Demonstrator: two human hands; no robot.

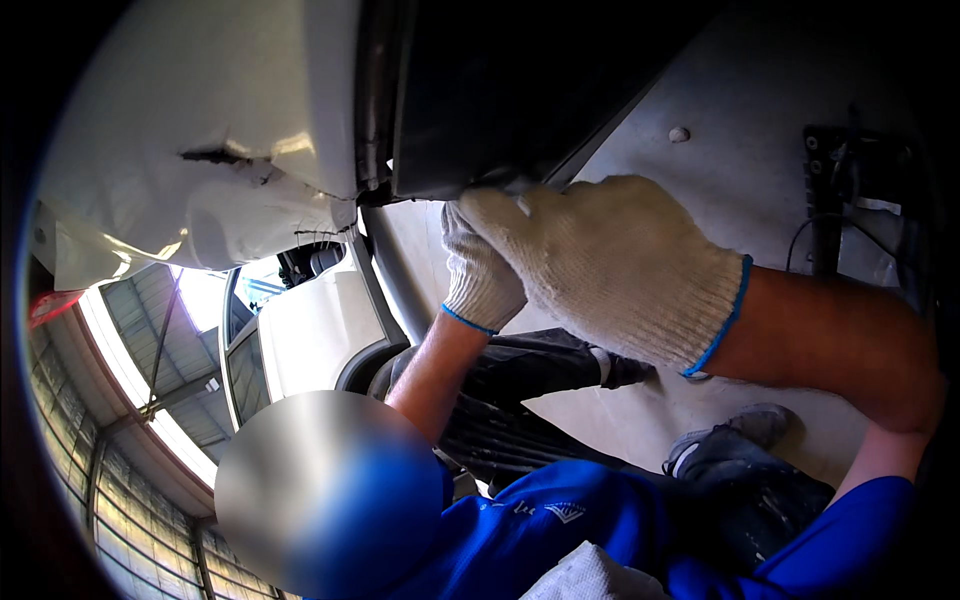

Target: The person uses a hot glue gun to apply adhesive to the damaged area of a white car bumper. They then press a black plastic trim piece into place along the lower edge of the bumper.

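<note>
Both my hands wear off-white knitted gloves with blue cuffs and meet at the lower edge of a large dark panel (500, 100). My right hand (615, 265) is closed, its fingers curled in against that edge. Partly behind it, my left hand (482, 270) is closed too, with its fingertips covered by the right glove. Whatever lies between the fingers is hidden. Left of the dark panel stands a white car body panel (270, 90), creased and torn, with a dark split (215, 156) in it.
Behind my left forearm is another white car (310, 320). A black metal bracket (825, 190) with a cable lies on the pale floor at right, and a small round object (679, 134) lies nearer the panel. My dark-trousered legs and a shoe (760, 425) show below.
</note>
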